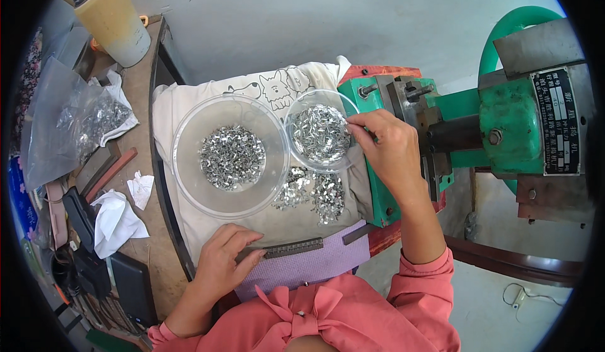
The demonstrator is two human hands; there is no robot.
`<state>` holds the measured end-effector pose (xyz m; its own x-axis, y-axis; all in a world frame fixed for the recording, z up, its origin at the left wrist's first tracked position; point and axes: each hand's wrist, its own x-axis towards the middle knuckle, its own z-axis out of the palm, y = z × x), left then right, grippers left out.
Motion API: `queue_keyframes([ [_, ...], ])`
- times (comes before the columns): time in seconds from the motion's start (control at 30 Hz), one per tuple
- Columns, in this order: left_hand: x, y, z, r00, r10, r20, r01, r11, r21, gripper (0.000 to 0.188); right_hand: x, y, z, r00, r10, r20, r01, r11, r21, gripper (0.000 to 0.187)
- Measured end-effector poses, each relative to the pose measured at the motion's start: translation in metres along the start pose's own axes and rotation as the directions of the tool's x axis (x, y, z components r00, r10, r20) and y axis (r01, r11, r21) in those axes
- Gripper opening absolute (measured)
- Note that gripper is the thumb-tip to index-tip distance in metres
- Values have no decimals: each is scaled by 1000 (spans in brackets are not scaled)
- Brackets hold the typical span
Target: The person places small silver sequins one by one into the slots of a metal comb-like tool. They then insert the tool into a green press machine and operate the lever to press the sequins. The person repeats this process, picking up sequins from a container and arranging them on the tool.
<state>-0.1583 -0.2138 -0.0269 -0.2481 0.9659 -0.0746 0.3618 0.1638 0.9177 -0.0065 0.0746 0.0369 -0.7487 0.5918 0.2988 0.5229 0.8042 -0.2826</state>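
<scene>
My left hand (225, 259) has its thumb and fingers closed around the left end of a dark, narrow metal bar (295, 248) with a row of small slots or parts along it. The bar lies over a lilac textured mat (334, 251) close to my body. At the right side of a small clear tub (295, 153), my right hand (389, 147) has its fingertips pinched together; whatever is between them is too small to make out. Shiny little metal pins (321, 134) fill that tub. To its left, a larger clear tub (183, 169) holds many small grey metal pieces (232, 156).
Loose shiny bits (329, 197) lie on the beige cloth (252, 223). A green hand press (513, 125) stands at the right, its wheel behind. The wooden table (164, 251) at left carries crumpled tissues (116, 223), a plastic bag (57, 125) and a yellow flask (113, 21).
</scene>
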Motion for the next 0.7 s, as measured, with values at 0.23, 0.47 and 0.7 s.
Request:
queue_keyframes([
  [0.23,2,3,-2,1000,5,10,-5,1000,4,34,17,5,15,995,-98,13,99,987,-127,6],
  [0.47,1,2,-2,1000,20,13,-20,1000,22,34,26,5,31,970,-239,47,242,926,-290,6],
  [0.7,1,2,-2,1000,3,20,-3,1000,14,34,28,9,33,968,-218,120,246,918,-312,9],
])
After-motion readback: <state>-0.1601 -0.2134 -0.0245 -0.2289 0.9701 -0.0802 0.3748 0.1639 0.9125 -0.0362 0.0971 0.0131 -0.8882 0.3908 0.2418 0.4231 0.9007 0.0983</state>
